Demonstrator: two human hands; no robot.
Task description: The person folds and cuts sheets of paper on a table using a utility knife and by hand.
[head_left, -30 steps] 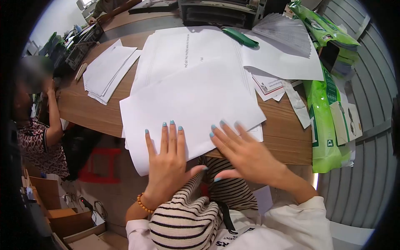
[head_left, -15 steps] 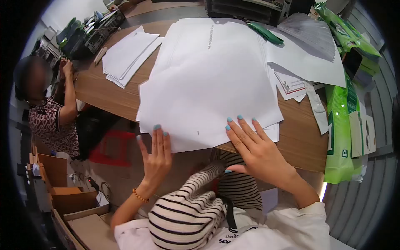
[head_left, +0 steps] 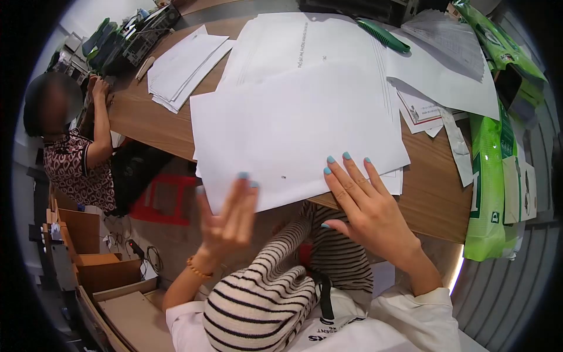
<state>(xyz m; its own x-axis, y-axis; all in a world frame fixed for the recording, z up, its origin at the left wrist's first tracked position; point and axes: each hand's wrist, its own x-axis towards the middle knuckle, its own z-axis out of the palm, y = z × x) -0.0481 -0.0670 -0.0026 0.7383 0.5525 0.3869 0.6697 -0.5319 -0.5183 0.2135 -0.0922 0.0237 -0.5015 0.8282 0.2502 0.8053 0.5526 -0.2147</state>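
A large white sheet of paper (head_left: 293, 129) lies askew on top of a paper stack (head_left: 264, 47) at the table's near edge. Printed lines show on the stack beyond it. My right hand (head_left: 366, 199) rests with spread fingers on the sheet's near right part, thumb just off the edge. Over its near left edge is my left hand (head_left: 227, 220), blurred by motion, fingers stretched and thumb apart. Whether the left fingertips press on the paper cannot be made out. A green utility knife (head_left: 384, 36) lies at the far end of the stack.
Another pile of white sheets (head_left: 185, 67) lies to the left on the wooden table (head_left: 431, 199). Green packages (head_left: 487, 188) and a loose paper strip (head_left: 456, 149) are at the right. A person (head_left: 79, 152) sits at the far left, near a red stool (head_left: 161, 199).
The top sheet's far edge now shows slanting across the stack, with more print visible beyond. My left hand has shifted slightly right; my right hand stays flat. The view has shifted slightly.
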